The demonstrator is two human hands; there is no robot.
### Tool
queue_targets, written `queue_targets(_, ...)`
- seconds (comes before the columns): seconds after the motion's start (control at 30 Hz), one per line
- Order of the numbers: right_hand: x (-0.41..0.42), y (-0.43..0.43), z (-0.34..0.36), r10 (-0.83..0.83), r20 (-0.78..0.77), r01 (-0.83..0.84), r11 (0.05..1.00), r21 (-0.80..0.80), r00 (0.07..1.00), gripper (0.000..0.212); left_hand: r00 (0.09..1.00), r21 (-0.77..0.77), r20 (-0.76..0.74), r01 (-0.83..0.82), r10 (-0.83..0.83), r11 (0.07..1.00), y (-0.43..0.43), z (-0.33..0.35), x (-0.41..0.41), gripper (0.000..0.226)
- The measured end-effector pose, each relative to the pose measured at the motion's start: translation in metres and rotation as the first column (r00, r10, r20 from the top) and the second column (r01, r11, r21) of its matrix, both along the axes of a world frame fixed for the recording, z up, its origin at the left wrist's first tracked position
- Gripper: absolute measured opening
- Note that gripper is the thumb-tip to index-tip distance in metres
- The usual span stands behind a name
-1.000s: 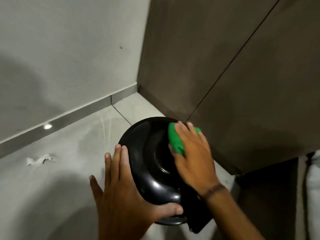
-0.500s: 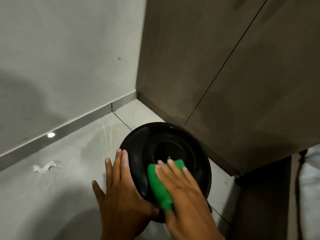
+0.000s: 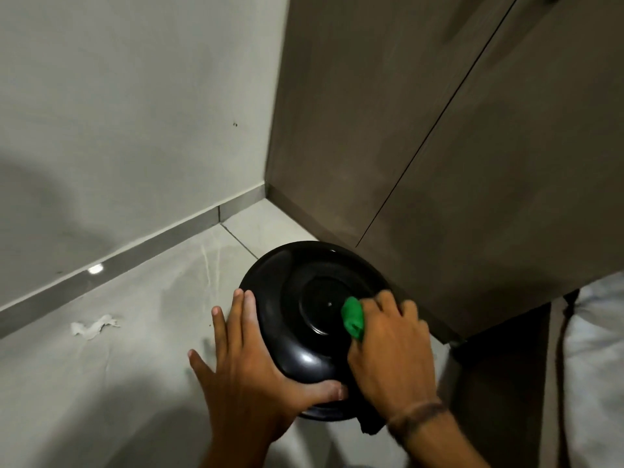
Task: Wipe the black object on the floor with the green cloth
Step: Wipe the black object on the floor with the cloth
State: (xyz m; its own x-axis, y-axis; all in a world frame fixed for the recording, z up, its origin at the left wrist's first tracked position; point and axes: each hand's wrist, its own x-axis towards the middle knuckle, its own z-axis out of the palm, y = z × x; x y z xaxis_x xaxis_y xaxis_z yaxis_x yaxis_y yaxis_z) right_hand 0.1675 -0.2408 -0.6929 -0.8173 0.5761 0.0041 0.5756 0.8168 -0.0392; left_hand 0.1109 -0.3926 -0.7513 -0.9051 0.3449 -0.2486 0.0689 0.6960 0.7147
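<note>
The right hand (image 3: 391, 352) is closing on the bunched green cloth (image 3: 353, 318) and pressing it on the round black object (image 3: 304, 315), while the left hand (image 3: 250, 363) is lying open against its left side, thumb hooked under the near rim, on the grey floor (image 3: 118, 383) beside the brown cabinet (image 3: 439, 146)

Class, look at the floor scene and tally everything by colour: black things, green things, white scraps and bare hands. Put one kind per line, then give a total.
Black: 1, the black object
Green: 1, the green cloth
White: 1, the paper scrap
Hands: 2, the left hand and the right hand
Total: 5
</note>
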Motion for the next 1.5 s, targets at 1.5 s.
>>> queue_targets(1.5,-0.057,0.081,-0.001,0.068,-0.176,-0.115,0.955,-0.274,0.982,0.052,0.980,0.057,-0.129,-0.142,0.149,0.988,-0.005,-0.001,0.050,0.149)
